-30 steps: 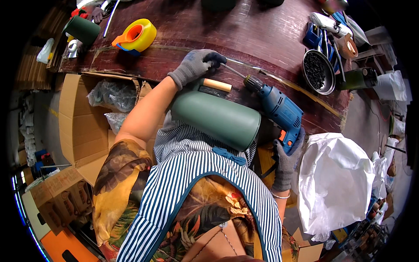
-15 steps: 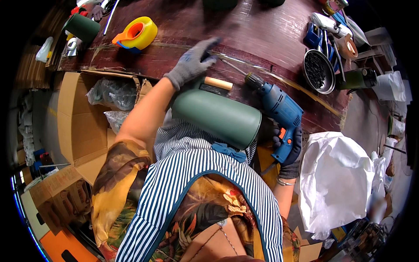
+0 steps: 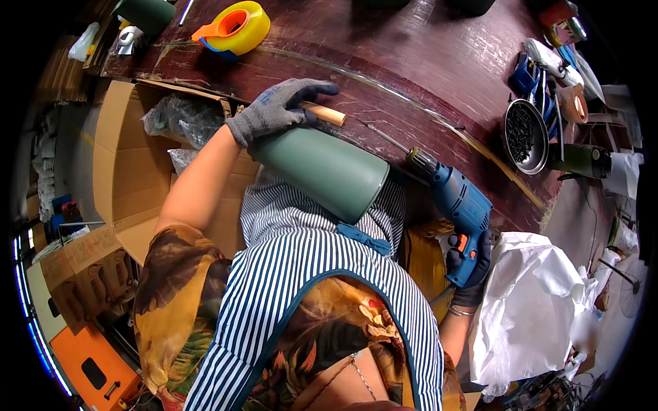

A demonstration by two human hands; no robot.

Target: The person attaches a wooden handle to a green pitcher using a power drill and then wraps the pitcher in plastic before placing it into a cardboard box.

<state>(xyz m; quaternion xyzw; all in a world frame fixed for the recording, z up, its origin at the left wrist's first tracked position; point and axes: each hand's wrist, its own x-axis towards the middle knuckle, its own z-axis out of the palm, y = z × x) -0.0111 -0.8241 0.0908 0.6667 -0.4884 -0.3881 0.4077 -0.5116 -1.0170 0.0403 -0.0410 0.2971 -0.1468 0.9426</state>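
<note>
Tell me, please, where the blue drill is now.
In the head view, the blue drill is right of the green cylinder, held in the right hand, beside the white bag.

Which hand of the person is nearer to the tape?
Left. In the picture, the left hand is below the tape, by the large cylinder; the right hand, holding the drill, is farther, down to the right.

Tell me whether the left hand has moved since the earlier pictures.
Yes: judged against the yellow tape roll, the left hand has drawn back toward the person's body.
</note>
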